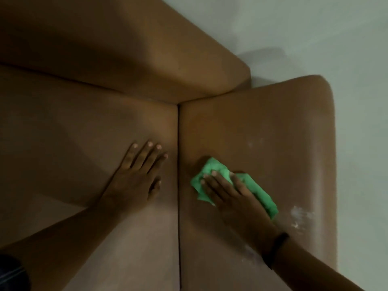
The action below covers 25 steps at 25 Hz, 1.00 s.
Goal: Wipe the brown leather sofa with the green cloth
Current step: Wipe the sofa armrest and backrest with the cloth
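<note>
The brown leather sofa (pixel 84 127) fills most of the view, with its seat on the left, its backrest across the top and a wide armrest (pixel 262 127) on the right. A crumpled green cloth (pixel 216 169) lies on the armrest's inner side, close to the dark seam. My right hand (pixel 233 196) presses flat on the cloth, covering its middle. My left hand (pixel 136 175) rests flat on the seat, fingers spread, just left of the seam, holding nothing.
Whitish smudges (pixel 300 217) mark the armrest near its outer edge, right of the cloth. A pale wall (pixel 336 38) lies behind and to the right of the sofa. A dark object (pixel 12 274) shows at the bottom left corner.
</note>
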Motion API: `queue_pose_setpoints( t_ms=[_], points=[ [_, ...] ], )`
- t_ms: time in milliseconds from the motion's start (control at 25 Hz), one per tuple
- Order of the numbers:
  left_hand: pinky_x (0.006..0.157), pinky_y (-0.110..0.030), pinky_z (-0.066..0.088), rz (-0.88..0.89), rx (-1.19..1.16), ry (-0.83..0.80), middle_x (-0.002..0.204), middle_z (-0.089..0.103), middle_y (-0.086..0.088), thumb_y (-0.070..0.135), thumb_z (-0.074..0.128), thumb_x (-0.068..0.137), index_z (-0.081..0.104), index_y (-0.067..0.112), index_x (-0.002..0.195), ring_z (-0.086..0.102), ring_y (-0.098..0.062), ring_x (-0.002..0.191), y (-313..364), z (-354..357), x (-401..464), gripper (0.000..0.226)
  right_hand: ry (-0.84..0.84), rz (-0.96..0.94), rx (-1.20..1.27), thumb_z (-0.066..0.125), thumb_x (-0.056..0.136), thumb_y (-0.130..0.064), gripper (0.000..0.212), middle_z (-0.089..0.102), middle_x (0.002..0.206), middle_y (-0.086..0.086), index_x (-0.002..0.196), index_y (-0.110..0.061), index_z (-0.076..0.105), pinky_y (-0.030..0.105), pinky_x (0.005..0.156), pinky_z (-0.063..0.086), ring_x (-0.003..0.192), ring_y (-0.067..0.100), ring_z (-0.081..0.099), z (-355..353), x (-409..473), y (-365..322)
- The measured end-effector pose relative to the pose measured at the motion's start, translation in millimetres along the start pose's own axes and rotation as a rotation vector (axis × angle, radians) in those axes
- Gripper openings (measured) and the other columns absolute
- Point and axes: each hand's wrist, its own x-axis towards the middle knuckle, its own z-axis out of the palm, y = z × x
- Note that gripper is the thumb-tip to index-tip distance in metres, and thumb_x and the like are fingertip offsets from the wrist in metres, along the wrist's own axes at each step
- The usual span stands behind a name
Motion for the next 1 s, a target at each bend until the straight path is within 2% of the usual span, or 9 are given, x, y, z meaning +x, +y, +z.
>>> queue_pose_setpoints(
  t_ms=[80,200,280,400,520,640,760,880,1000],
  points=[
    [0.138,-0.065,0.012,-0.008,0.006,0.006,0.180,0.032,-0.017,0.047,0.048,0.100,0.040,0.014,0.171,0.027,-0.041,0.169,1,1,1,0.079,0.052,0.071,0.085,0.051,0.104,-0.034,0.070,0.035,0.173,0.007,0.169,-0.017,0.030,0.061,0.130,0.015,0.162,0.033,0.026,8,1,27],
    [0.138,-0.066,0.010,-0.006,0.028,0.026,0.179,0.034,-0.019,0.048,0.045,0.101,0.040,0.013,0.171,0.028,-0.043,0.167,-1,5,2,0.078,0.124,0.306,0.139,0.043,0.110,-0.047,0.068,0.027,0.177,0.010,0.171,-0.023,0.024,0.063,0.130,0.004,0.165,0.037,0.012,-3,68,71],
    [0.138,-0.066,0.008,0.013,0.043,0.031,0.180,0.033,-0.020,0.049,0.044,0.102,0.038,0.014,0.171,0.026,-0.043,0.168,-2,8,-1,0.078,0.107,0.313,0.143,0.033,0.112,-0.050,0.067,0.020,0.178,0.011,0.172,-0.024,0.017,0.062,0.131,0.003,0.166,0.037,0.004,0,84,63],
    [0.139,-0.063,0.008,0.009,0.043,0.027,0.179,0.034,-0.018,0.050,0.043,0.102,0.041,0.014,0.169,0.026,-0.041,0.168,0,3,-1,0.076,0.085,0.211,0.095,0.025,0.114,-0.050,0.066,0.016,0.179,0.009,0.173,-0.025,0.010,0.058,0.131,0.003,0.167,0.032,0.004,9,34,47],
    [0.139,-0.061,0.011,0.000,0.036,0.044,0.178,0.036,-0.018,0.051,0.042,0.101,0.045,0.014,0.168,0.028,-0.041,0.168,-1,-8,-4,0.076,0.120,0.342,0.130,0.028,0.111,-0.053,0.066,0.028,0.176,0.008,0.172,-0.029,0.019,0.062,0.130,0.009,0.166,0.033,0.012,-3,5,80],
    [0.138,-0.062,0.012,0.000,0.055,0.074,0.177,0.038,-0.020,0.052,0.043,0.100,0.046,0.014,0.166,0.030,-0.042,0.166,2,-1,-5,0.077,0.105,0.439,0.088,0.023,0.113,-0.057,0.067,0.022,0.177,0.014,0.172,-0.027,0.015,0.066,0.130,0.010,0.165,0.038,0.008,-19,36,123],
    [0.138,-0.062,0.012,0.016,0.052,0.093,0.176,0.039,-0.021,0.052,0.043,0.100,0.046,0.013,0.166,0.031,-0.043,0.165,1,4,-4,0.077,0.076,0.342,0.110,0.019,0.112,-0.058,0.070,0.016,0.179,0.014,0.173,-0.025,0.013,0.063,0.130,0.010,0.166,0.037,0.007,-15,42,91],
    [0.138,-0.060,0.012,0.014,0.063,0.080,0.176,0.039,-0.021,0.052,0.044,0.100,0.047,0.012,0.166,0.032,-0.043,0.165,3,-3,-4,0.077,0.043,0.180,0.103,0.021,0.112,-0.055,0.067,0.019,0.179,0.009,0.173,-0.027,0.015,0.059,0.130,0.013,0.166,0.032,0.010,-1,-17,53],
    [0.137,-0.061,0.014,-0.002,0.064,0.078,0.176,0.039,-0.021,0.051,0.043,0.101,0.047,0.012,0.166,0.033,-0.044,0.165,6,-9,-8,0.076,0.063,0.348,0.128,0.020,0.113,-0.053,0.065,0.025,0.177,0.009,0.172,-0.028,0.015,0.058,0.130,0.011,0.166,0.030,0.009,-3,-17,72]
  ],
)
